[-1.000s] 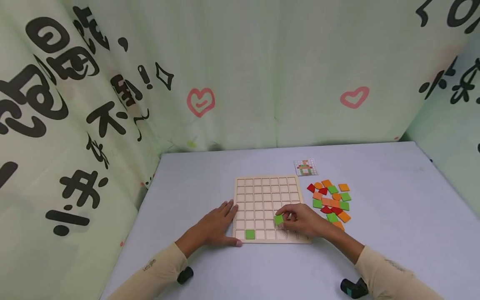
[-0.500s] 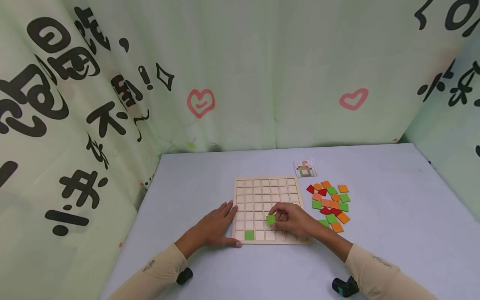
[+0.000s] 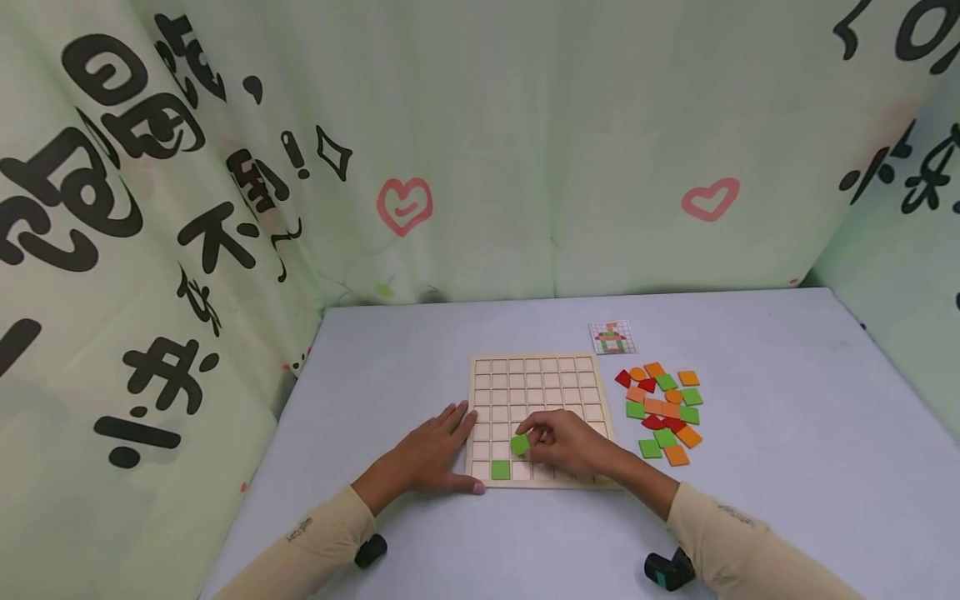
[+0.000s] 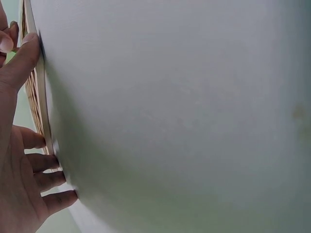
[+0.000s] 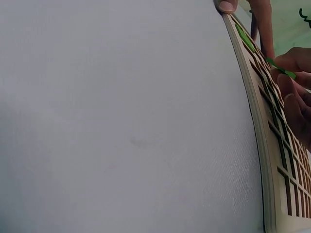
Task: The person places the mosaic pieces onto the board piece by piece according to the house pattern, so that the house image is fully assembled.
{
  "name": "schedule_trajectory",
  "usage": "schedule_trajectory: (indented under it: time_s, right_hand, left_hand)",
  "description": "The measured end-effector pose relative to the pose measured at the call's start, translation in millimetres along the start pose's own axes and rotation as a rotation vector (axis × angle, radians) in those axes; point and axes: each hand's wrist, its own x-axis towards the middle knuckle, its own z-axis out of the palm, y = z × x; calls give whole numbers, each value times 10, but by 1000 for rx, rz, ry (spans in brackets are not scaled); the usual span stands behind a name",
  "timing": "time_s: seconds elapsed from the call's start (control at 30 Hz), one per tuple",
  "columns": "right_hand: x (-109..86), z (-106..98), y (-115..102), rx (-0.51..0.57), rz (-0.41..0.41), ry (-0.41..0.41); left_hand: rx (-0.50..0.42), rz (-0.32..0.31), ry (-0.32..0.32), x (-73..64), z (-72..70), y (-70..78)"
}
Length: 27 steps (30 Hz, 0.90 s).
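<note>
A wooden grid board (image 3: pixel 540 357) lies on the table, with one green square tile (image 3: pixel 500 470) set in a cell of its front row. My right hand (image 3: pixel 566 442) pinches a second green square tile (image 3: pixel 520 444) between thumb and fingers, close over the board just behind and right of the placed one. The right wrist view shows this held tile (image 5: pixel 282 69) tilted above the grid. Along the board's left edge my left hand (image 3: pixel 431 450) rests with straight, spread fingers. In the left wrist view its fingertips (image 4: pixel 56 200) and thumb touch the board's side.
Right of the board lie loose tiles (image 3: pixel 662 408) in green, orange and red: squares, circles and wedge shapes. Behind them is a small pattern card (image 3: pixel 612 337) with a coloured figure on a grid. A pale printed curtain (image 3: pixel 555 150) hangs behind the white table (image 3: pixel 757 400).
My right hand has moved left across the board with the green tile, uncovering a loose green tile at the pile's front. The left hand has stayed in place.
</note>
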Motion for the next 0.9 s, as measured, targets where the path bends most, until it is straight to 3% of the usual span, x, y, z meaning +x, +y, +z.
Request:
schedule_trajectory:
  time_s: [0.2, 0.9]
  right_hand:
    - [53, 60, -46, -10, -4, -14]
    - [169, 260, -163, -198, 17, 55]
  left_hand:
    - [10, 6, -1, 11, 7, -10]
    - [31, 8, 17, 5, 13, -9]
